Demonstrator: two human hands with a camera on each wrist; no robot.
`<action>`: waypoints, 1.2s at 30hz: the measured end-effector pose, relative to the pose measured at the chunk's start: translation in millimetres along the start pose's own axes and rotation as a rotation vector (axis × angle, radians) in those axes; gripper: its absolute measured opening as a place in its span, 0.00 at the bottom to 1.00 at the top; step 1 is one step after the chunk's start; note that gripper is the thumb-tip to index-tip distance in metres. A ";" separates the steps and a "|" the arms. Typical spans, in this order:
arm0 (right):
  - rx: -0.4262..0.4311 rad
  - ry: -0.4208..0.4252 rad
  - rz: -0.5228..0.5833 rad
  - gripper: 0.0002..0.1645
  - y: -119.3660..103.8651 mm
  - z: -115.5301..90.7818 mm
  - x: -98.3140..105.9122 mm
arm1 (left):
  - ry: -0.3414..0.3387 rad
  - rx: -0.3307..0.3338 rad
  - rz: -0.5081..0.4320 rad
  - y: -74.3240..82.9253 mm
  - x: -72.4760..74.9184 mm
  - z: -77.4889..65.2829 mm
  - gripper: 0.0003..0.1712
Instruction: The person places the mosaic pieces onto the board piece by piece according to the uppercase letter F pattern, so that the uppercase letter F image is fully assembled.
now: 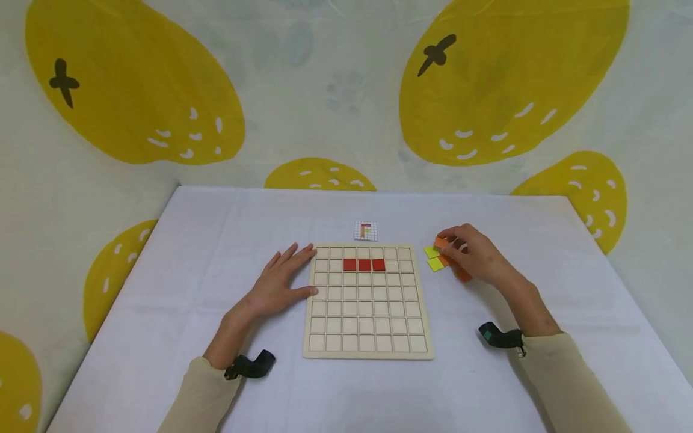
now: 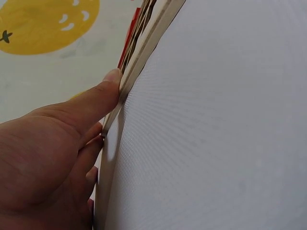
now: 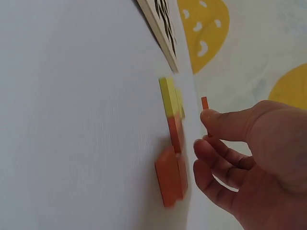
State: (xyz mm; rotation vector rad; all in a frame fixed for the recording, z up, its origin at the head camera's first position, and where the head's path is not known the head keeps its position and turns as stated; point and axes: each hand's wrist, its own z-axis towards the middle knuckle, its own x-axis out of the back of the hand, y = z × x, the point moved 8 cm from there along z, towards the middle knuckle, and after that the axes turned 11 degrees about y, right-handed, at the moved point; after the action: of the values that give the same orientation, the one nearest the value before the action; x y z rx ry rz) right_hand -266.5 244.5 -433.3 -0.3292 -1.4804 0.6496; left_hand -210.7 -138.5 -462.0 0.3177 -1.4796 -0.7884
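Note:
A wooden grid board (image 1: 367, 310) lies on the table, with three red square tiles (image 1: 364, 265) side by side in its second row. My left hand (image 1: 278, 285) rests against the board's left edge, fingers spread; in the left wrist view its thumb (image 2: 98, 98) touches the rim. Right of the board, my right hand (image 1: 479, 255) pinches an orange square tile (image 1: 441, 242) between thumb and fingers. The right wrist view shows that tile (image 3: 205, 103) edge-on, lifted off the table. Beneath it lie yellow tiles (image 1: 435, 264) and several orange tiles (image 3: 169, 177), partly hidden by the hand.
A small pattern card (image 1: 366, 231) with a coloured grid lies just behind the board. A white cloth covers the table (image 1: 260, 216). Behind it hangs a pale fabric (image 1: 325, 72) printed with large yellow fruit. Dark wrist cameras (image 1: 254, 364) stick out from both sleeves.

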 end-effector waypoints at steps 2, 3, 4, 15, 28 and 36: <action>0.013 -0.008 0.002 0.21 -6.6 1.1 -5.0 | 0.001 -0.001 -0.001 -0.1 -0.1 0.0 0.48; 0.021 -0.010 0.003 0.21 -10.0 1.6 -7.3 | 0.002 -0.002 -0.002 0.3 -0.2 0.1 0.48; 0.027 -0.013 0.005 0.21 -13.5 1.9 -9.5 | 0.002 -0.004 -0.003 0.5 -0.5 0.3 0.48; 0.125 -0.040 0.055 0.18 -53.8 4.7 -32.4 | 0.003 -0.022 -0.010 0.4 -2.7 2.2 0.48; 0.163 -0.099 0.148 0.17 -90.0 1.1 -66.5 | -0.010 -0.005 0.002 -2.5 -1.9 2.8 0.49; 0.166 -0.147 0.145 0.18 -111.4 0.1 -80.3 | 0.001 -0.013 0.009 -3.5 -1.1 1.5 0.48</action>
State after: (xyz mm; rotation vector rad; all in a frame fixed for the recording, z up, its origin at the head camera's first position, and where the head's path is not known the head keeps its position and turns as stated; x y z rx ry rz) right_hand -241.5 109.5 -433.7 -0.2664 -1.5399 0.9239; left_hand -213.0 -139.9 -464.9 0.3019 -1.4736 -0.7903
